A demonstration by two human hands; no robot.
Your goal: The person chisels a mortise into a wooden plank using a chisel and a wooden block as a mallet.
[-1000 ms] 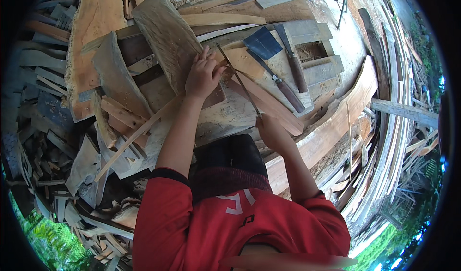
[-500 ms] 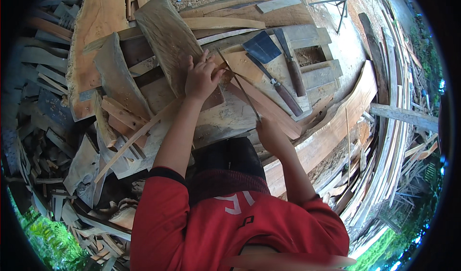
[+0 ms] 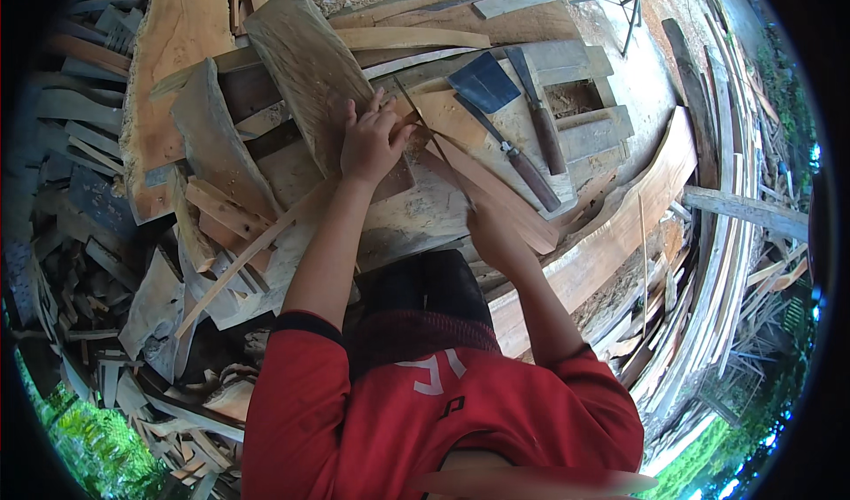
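My right hand (image 3: pixel 496 236) grips the near end of a long, thin, file-like tool (image 3: pixel 450 170). The tool slants away to the upper left, its far end beyond my left fingertips. My left hand (image 3: pixel 372 144) rests at the lower end of a thick grey-brown plank (image 3: pixel 310 70), some fingers spread, with thumb and forefinger close together beside the tool. A small dark piece seems to lie there under the tool, mostly hidden by my fingers. Right of the tool lie a squared reddish wood block (image 3: pixel 496 201), a broad-bladed cleaver (image 3: pixel 524 174) and a long-bladed knife (image 3: pixel 546 137).
The bench (image 3: pixel 398 225) carries several boards and offcuts. A curved, rough-edged plank (image 3: pixel 611 225) runs along its right side. Scrap wood (image 3: pixel 84 261) is heaped at left, long strips (image 3: pixel 722 261) are stacked at right, and a thin metal stand (image 3: pixel 633 4) is at the far right.
My right hand has shifted slightly away from me and to the left, sliding the thin tool forward past my left fingers. My left hand has stayed in place.
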